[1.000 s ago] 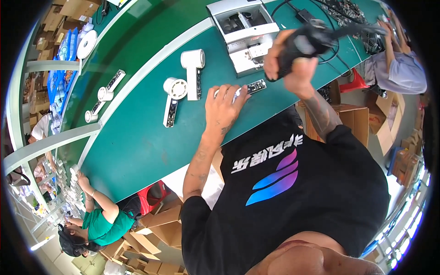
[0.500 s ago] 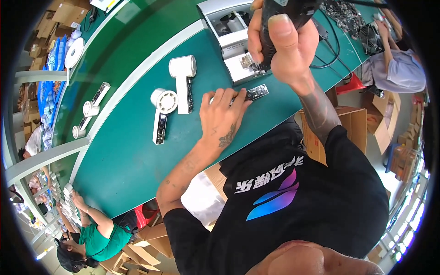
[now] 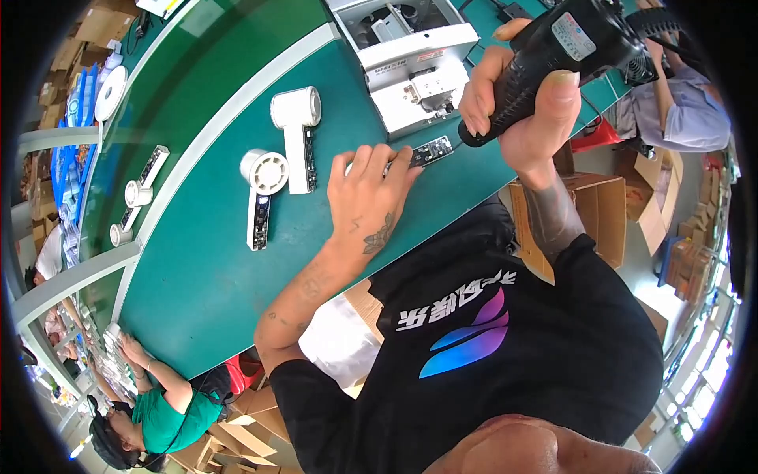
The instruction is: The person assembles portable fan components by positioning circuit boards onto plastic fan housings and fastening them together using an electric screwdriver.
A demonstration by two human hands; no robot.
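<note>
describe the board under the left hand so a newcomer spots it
On the green table, find the black tool in the right hand. The board lies left of it, partly under the left hand; the two white fans nearby lie untouched.

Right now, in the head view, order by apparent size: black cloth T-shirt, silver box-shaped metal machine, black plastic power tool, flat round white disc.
1. Black T-shirt
2. Silver machine, black tool: unsure; the tool looks nearer the camera
3. White disc

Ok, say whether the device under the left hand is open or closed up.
Open: its circuit board lies exposed beside the left hand.
</note>
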